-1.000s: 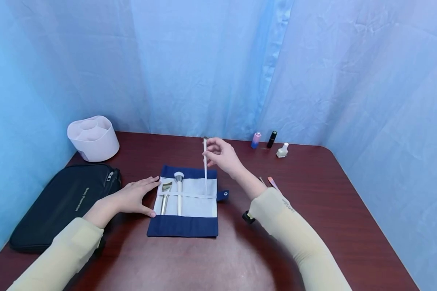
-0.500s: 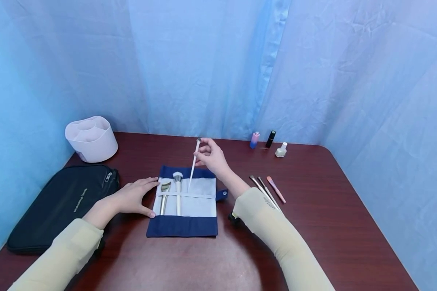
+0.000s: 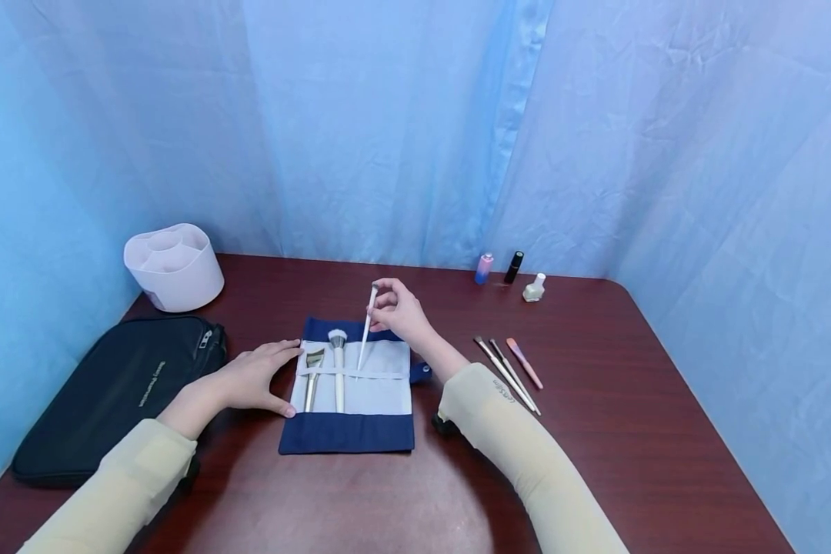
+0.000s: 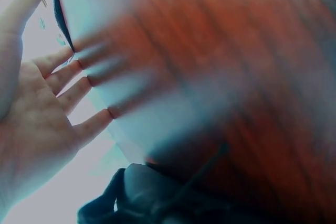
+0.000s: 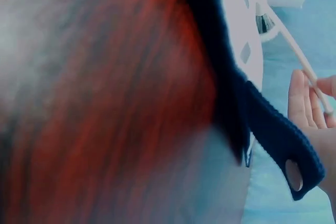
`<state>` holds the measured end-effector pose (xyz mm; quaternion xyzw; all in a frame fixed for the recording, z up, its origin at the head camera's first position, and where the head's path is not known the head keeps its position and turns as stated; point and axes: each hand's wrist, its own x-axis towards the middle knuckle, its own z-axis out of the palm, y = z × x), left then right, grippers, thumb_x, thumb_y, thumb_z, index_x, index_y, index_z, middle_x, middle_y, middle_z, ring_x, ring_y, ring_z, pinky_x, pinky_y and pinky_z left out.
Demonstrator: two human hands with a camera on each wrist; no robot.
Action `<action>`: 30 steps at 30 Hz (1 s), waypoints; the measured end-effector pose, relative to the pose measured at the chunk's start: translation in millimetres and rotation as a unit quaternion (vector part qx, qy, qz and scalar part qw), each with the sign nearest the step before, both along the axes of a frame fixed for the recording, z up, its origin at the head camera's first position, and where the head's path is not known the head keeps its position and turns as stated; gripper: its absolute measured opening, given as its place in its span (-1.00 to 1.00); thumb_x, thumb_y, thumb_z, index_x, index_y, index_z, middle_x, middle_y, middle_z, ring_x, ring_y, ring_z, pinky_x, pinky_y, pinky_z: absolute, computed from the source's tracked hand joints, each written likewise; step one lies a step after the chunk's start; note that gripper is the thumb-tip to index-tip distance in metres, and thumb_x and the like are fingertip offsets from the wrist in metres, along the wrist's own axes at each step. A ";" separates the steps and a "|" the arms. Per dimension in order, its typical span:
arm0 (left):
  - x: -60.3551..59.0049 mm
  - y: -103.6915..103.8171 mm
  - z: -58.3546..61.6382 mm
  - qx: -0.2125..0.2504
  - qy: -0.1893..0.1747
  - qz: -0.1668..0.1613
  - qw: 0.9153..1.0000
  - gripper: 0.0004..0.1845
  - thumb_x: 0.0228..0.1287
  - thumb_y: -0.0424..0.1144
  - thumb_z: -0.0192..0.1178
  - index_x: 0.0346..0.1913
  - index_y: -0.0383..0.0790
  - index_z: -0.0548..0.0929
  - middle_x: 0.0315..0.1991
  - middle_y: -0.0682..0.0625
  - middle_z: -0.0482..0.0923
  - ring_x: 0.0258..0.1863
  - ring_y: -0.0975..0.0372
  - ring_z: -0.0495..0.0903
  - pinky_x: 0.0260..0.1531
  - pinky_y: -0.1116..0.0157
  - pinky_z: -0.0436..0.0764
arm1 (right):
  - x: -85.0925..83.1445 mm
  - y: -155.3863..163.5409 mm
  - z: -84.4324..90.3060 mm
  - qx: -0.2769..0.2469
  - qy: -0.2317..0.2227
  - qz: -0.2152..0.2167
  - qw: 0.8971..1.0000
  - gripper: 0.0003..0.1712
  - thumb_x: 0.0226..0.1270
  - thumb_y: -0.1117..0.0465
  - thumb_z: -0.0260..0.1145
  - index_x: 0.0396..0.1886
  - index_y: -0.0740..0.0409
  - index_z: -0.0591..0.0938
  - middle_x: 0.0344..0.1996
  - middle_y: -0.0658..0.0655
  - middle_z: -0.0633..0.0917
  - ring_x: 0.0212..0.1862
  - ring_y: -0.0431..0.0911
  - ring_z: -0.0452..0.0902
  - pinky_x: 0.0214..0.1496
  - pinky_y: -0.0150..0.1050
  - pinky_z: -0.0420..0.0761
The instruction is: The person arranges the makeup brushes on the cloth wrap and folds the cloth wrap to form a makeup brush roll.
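Observation:
A navy and white brush roll [image 3: 381, 392] lies unrolled on the dark red table [image 3: 595, 462]. Two brushes sit under its elastic strap: a flat brush [image 3: 314, 374] and a fluffy brush [image 3: 338, 368]. My right hand [image 3: 396, 309] pinches a thin white brush [image 3: 365, 326] near its head, handle tip down on the white lining just right of the fluffy brush. My left hand [image 3: 258, 375] lies flat with straight fingers on the roll's left edge. In the right wrist view the thin brush [image 5: 299, 56] and the roll's snap tab [image 5: 283, 145] show.
A black zip pouch [image 3: 118, 385] lies at the left, a white compartment organiser [image 3: 175, 266] behind it. Three loose brushes [image 3: 511, 368] lie right of the roll. A pink bottle [image 3: 485, 268], black tube [image 3: 516, 266] and small nail polish bottle [image 3: 535, 288] stand at the back.
My right hand carried the thin brush from the roll's right side leftward and lowered it, tilting it beside the fluffy brush. The left hand has stayed put.

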<state>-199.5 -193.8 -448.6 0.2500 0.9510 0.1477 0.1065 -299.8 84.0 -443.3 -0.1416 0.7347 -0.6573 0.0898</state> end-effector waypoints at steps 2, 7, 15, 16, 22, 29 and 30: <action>0.3 0.1 0.3 0.000 -0.002 0.001 1.000 0.13 -0.18 0.31 0.39 0.41 -0.28 0.22 0.42 -0.23 0.13 0.37 -0.15 0.14 0.18 -0.29 0.20 | 0.6 0.8 -2.4 0.005 -0.014 0.011 1.000 -0.40 0.20 0.47 0.27 0.24 0.21 0.33 -0.33 0.19 0.61 -0.45 -0.07 0.66 -0.31 -0.08 0.69; 1.1 0.4 1.9 0.000 -0.005 0.000 1.000 0.13 -0.18 0.31 0.39 0.40 -0.28 0.22 0.42 -0.24 0.13 0.36 -0.16 0.14 0.17 -0.29 0.21 | 3.3 3.8 -5.9 0.035 -0.037 0.045 0.998 -0.38 0.22 0.41 0.30 0.26 0.28 0.30 -0.31 0.18 0.63 -0.43 -0.02 0.67 -0.27 -0.09 0.68; 1.4 0.3 2.8 0.001 -0.002 -0.001 1.000 0.15 -0.19 0.34 0.37 0.40 -0.28 0.22 0.42 -0.23 0.13 0.36 -0.15 0.15 0.16 -0.30 0.22 | 9.1 7.5 -4.7 0.126 -0.017 0.082 0.988 -0.43 0.13 0.33 0.40 0.14 0.27 0.41 -0.29 0.12 0.59 -0.32 -0.12 0.57 -0.34 -0.23 0.65; 1.3 0.4 2.8 0.001 -0.002 -0.001 1.000 0.15 -0.19 0.34 0.37 0.41 -0.27 0.22 0.42 -0.24 0.13 0.36 -0.15 0.15 0.15 -0.30 0.22 | 10.0 7.8 -4.3 0.142 -0.013 0.090 0.986 -0.45 0.12 0.31 0.41 0.11 0.25 0.43 -0.28 0.12 0.60 -0.32 -0.12 0.56 -0.38 -0.25 0.63; 0.2 0.1 2.6 -0.002 -0.006 0.001 1.000 0.15 -0.19 0.35 0.37 0.41 -0.27 0.22 0.42 -0.24 0.12 0.36 -0.16 0.14 0.15 -0.31 0.21 | 13.2 7.9 -5.3 0.197 -0.003 0.129 0.972 -0.49 0.10 0.25 0.44 0.05 0.18 0.47 -0.29 0.09 0.62 -0.33 -0.13 0.55 -0.49 -0.31 0.50; -0.8 0.0 2.0 -0.003 -0.011 -0.001 1.000 0.15 -0.18 0.34 0.37 0.41 -0.28 0.21 0.42 -0.24 0.12 0.36 -0.16 0.14 0.16 -0.31 0.20 | 16.2 5.9 -6.1 0.242 0.025 0.177 0.954 -0.55 0.07 0.25 0.46 -0.03 0.21 0.52 -0.35 0.06 0.64 -0.30 -0.14 0.57 -0.23 -0.38 0.55; -0.7 -0.1 1.9 -0.003 -0.011 -0.001 1.000 0.15 -0.18 0.33 0.37 0.41 -0.28 0.21 0.42 -0.24 0.12 0.36 -0.16 0.14 0.16 -0.31 0.20 | 16.8 5.4 -5.9 0.251 0.029 0.184 0.950 -0.56 0.07 0.24 0.46 -0.05 0.20 0.53 -0.35 0.05 0.64 -0.30 -0.15 0.57 -0.22 -0.38 0.55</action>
